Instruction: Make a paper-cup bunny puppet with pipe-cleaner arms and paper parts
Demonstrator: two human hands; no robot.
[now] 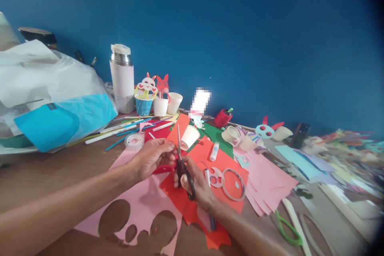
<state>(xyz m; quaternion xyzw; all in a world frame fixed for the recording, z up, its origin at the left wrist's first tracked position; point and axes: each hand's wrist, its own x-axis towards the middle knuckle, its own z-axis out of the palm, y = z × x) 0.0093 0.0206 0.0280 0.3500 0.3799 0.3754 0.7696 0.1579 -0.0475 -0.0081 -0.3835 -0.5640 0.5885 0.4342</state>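
My right hand (196, 180) is wrapped around the black handles of a pair of scissors (187, 178), whose blades point up and away from me. Just left of the blades, my left hand (156, 156) is closed, thumb against fingers. Whatever it pinches is too small or hidden to make out. A bit of red paper (163, 169) shows below its fingers. Under both hands lie orange-red paper (177, 200) and a pink sheet (144, 196) with round holes cut out. A white paper cup (190, 137) lies tilted beyond the scissors, near a glue stick (214, 151).
Decorated paper cups (144, 105) and a white flask (122, 80) stand by the blue wall. A plastic bag (69, 76) fills the left. Pens (111, 133) and a tape roll (134, 141) lie nearby. On the right are pink sheets (267, 180) and green-handled scissors (288, 230).
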